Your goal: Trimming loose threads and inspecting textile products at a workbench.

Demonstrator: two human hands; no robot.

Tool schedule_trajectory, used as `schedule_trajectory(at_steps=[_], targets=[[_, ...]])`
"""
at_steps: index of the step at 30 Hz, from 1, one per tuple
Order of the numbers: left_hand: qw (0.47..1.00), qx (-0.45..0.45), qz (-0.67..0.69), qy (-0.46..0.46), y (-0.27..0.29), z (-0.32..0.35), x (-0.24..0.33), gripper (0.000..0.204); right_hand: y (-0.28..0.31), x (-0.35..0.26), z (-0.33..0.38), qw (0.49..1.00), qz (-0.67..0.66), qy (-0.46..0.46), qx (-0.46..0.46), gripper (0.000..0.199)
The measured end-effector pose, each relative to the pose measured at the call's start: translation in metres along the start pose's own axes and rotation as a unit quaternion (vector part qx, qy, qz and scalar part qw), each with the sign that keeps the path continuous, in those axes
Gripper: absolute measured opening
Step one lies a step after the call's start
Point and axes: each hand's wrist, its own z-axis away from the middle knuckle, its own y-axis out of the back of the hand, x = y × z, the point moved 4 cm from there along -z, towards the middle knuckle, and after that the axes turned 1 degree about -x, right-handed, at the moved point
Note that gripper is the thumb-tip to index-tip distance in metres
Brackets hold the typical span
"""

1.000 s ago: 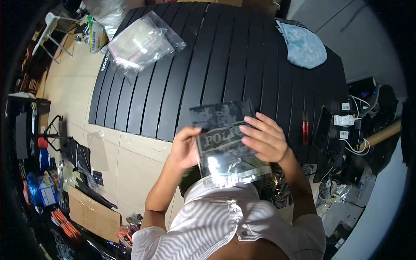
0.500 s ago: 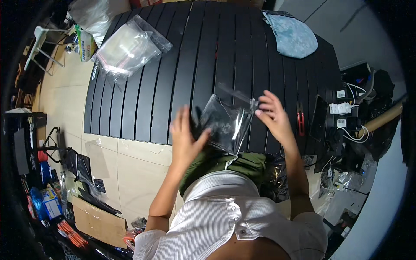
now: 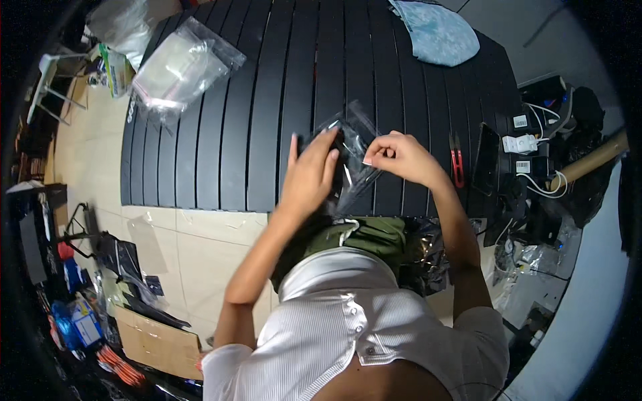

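A clear plastic bag [image 3: 351,144] with something dark inside hangs over the near edge of the black slatted table [image 3: 267,100]. My left hand [image 3: 309,175] lies flat against the bag's left side, fingers together and pointing up. My right hand [image 3: 398,157] pinches the bag's right edge between thumb and fingers. Below the bag, at the table's edge, a green garment [image 3: 364,234] lies in my lap.
A pile of clear plastic bags [image 3: 180,63] sits at the table's far left. A light blue cloth [image 3: 435,30] lies at the far right. Red snips [image 3: 458,160] and a dark phone [image 3: 486,159] rest right of my right hand. Cables, boxes and cardboard crowd the floor on both sides.
The flat bag that I held up near my chest has moved forward over the table's edge. My right hand has gone from flat on it to pinching its edge.
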Motion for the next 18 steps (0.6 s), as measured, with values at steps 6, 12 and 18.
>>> schedule_trajectory(at_steps=[6, 12, 18], targets=[[0.983, -0.105, 0.054, -0.142, -0.003, -0.034, -0.025, 0.030, -0.016, -0.010, 0.037, 0.944, 0.107, 0.303, 0.077, 0.035], [0.972, -0.108, 0.064, -0.197, -0.010, -0.044, -0.029, 0.028, -0.039, 0.015, 0.036, 0.924, -0.367, 0.062, -0.084, 0.050], [0.968, -0.131, 0.071, -0.199, -0.012, -0.048, -0.030, 0.030, -0.045, 0.018, 0.033, 0.853, -0.473, 0.020, -0.219, 0.052]])
